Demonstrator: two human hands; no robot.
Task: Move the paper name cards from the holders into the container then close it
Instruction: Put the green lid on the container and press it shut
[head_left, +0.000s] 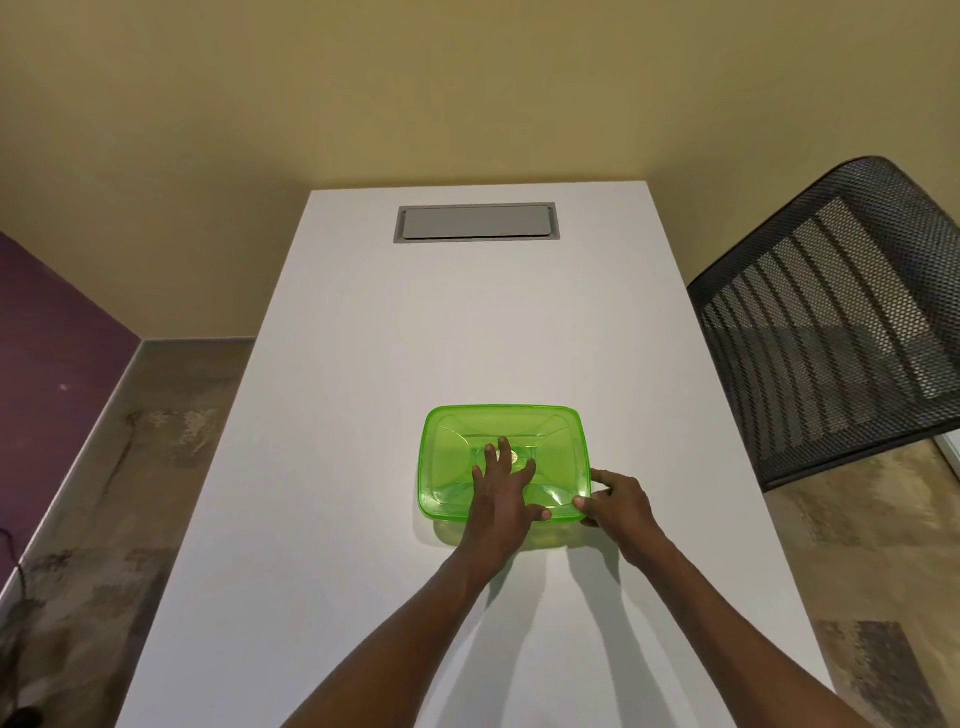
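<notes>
Hands are closing a green container (563, 447) on the table (363, 364): my left hand (501, 486) is pressing flat on its lid, my right hand (615, 501) is pinching the near corner. Uneven pressing risks leaving a corner unsealed.

One green container (550, 441), two hands, left (501, 486) and right (618, 506), one table (363, 364), one mesh chair (841, 312).

Both forearms and hands are bare, with no sleeves in view.
</notes>
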